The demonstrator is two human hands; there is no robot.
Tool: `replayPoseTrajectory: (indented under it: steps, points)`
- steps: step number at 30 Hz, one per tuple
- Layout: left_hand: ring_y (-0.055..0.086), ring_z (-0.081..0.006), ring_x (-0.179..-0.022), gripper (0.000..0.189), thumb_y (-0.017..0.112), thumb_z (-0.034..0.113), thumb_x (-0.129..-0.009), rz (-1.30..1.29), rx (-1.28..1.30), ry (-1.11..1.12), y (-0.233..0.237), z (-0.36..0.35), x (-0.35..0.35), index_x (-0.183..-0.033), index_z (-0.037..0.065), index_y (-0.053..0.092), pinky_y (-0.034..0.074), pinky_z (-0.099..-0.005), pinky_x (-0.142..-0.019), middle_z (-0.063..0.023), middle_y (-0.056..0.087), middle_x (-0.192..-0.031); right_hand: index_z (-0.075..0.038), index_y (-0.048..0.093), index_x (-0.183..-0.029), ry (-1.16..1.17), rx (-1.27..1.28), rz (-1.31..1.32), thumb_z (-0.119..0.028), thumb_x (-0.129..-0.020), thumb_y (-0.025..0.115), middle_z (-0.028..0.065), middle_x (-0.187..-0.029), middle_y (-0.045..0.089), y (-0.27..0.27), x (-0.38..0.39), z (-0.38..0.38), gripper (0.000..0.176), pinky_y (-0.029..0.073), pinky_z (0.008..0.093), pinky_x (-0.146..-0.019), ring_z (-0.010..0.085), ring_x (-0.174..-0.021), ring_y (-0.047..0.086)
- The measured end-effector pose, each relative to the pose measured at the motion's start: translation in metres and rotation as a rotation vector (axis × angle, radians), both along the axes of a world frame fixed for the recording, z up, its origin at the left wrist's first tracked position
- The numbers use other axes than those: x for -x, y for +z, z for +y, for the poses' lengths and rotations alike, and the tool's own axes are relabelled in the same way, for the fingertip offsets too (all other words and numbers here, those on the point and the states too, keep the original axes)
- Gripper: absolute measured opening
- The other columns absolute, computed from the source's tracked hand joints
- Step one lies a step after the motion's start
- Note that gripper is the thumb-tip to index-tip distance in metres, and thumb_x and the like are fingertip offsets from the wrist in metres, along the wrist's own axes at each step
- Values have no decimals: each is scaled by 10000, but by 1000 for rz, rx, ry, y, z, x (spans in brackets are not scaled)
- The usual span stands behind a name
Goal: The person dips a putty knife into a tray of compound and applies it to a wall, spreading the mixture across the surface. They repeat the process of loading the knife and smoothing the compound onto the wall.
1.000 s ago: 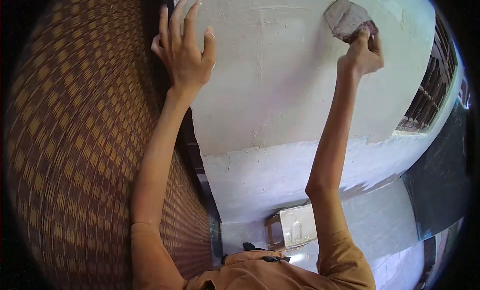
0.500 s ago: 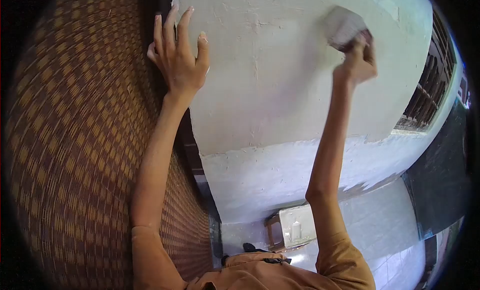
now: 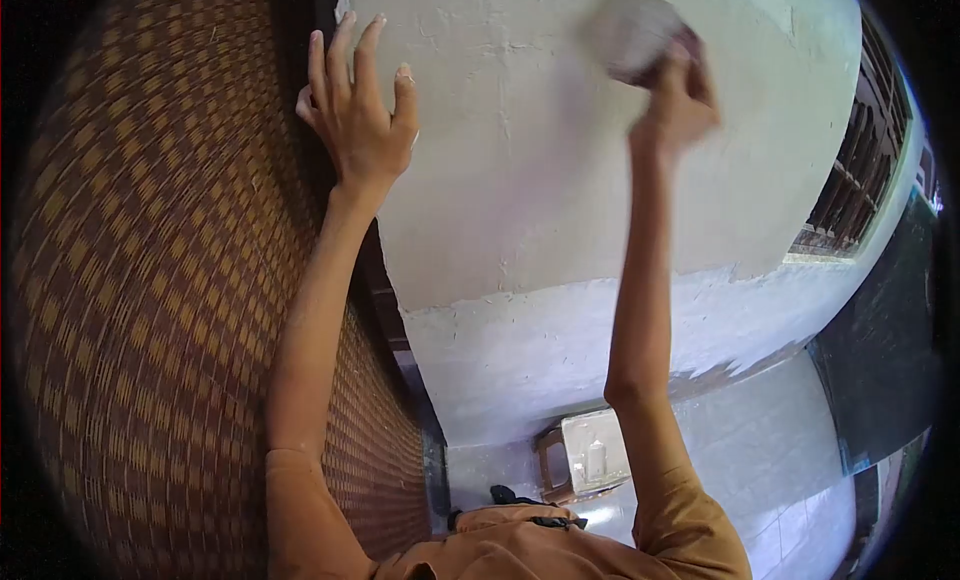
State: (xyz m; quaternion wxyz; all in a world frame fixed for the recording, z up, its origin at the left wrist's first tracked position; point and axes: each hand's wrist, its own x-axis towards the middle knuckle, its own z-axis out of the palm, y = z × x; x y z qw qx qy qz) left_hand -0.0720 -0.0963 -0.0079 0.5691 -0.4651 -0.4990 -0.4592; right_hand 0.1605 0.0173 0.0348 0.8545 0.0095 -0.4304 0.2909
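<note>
My left hand (image 3: 360, 120) rests with spread fingers on the left edge of the pale wall (image 3: 480, 200), its fingertips whitened with dust or paste. Higher up on the right, my right hand (image 3: 676, 105) grips a flat grey pad (image 3: 632, 35) with a dark reddish edge, held against or very close to the wall. Motion blurs both pad and hand, so its exact kind and its contact with the wall cannot be made out. Fine cracks and rough ridges run down the wall's surface near the middle.
A woven brown mat panel (image 3: 170, 280) stands along my left side. Below, a small whitish stool (image 3: 597, 450) sits on the tiled floor (image 3: 745, 430). At the right are a barred window opening (image 3: 855, 175) and a dark panel (image 3: 875, 350).
My right hand has swept the grey pad left and slightly upward across the wall. My left hand has stayed in place.
</note>
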Motion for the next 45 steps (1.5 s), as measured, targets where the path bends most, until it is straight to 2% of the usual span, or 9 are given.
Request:
replayPoseTrajectory:
  steps: [6,13,20,22,26,31,32,41,45]
  points:
    - [251,-341,-1387,505,480,344,-891,-31,3,-44,4,6,-8,-1370,186,467,240,-579,-989,-87,395,-1450,19,640,-1188,-45,-31,-381,-84,-884,658,84,-984,701,-12,81,-25,322,496,246,-742,103,-844,610]
    - [248,-352,-1387,511,463,371,-911,-22,2,-19,-1,-1,7,-1386,183,451,221,-590,-1023,-84,385,-1458,52,638,-1156,-119,-27,105,-56,-907,586,84,-847,679,-3,-24,18,275,528,289,-618,153,-747,630]
    - [260,-338,-1382,518,490,322,-878,-11,1,-74,3,7,-7,-1371,167,466,232,-569,-996,-81,392,-1457,68,629,-1169,-10,-17,-347,-84,-870,678,89,-988,690,-21,68,-15,338,509,229,-687,108,-786,606]
    - [261,-337,-1382,517,487,323,-877,0,0,-49,2,1,-3,-1370,166,469,236,-566,-994,-82,395,-1456,35,645,-1168,-165,50,-282,-64,-879,630,61,-822,671,-24,33,8,306,503,254,-648,91,-685,579]
    - [262,-331,-1383,512,489,319,-874,12,-3,-19,-2,-8,13,-1364,168,476,241,-564,-991,-80,402,-1451,76,607,-1174,-169,34,88,4,-910,533,133,-957,664,-17,-20,18,283,602,315,-631,171,-776,655]
    - [261,-325,-1384,522,499,315,-868,-6,-6,-26,3,3,1,-1368,168,473,241,-565,-990,-79,403,-1449,71,591,-1222,100,-21,-250,-94,-878,682,140,-1097,671,-22,60,-30,392,497,251,-817,129,-875,625]
    - [261,-323,-1385,525,502,314,-865,-16,-8,-43,4,4,-3,-1369,168,472,241,-566,-990,-79,403,-1450,-6,650,-1189,-41,-56,-305,-130,-870,681,73,-935,699,-24,76,-33,344,503,258,-723,99,-775,595]
    - [252,-340,-1389,498,459,377,-929,-18,25,-9,1,-9,10,-1387,183,453,205,-585,-1047,-72,380,-1465,99,603,-1163,-76,44,180,17,-891,548,142,-1027,660,-2,-16,14,289,551,307,-765,200,-875,645]
    - [251,-342,-1390,493,462,378,-929,-21,12,-50,6,-4,3,-1384,189,457,203,-590,-1051,-75,383,-1463,46,637,-1171,10,-58,-221,-102,-892,660,104,-997,688,9,53,-26,316,513,266,-723,127,-839,618]
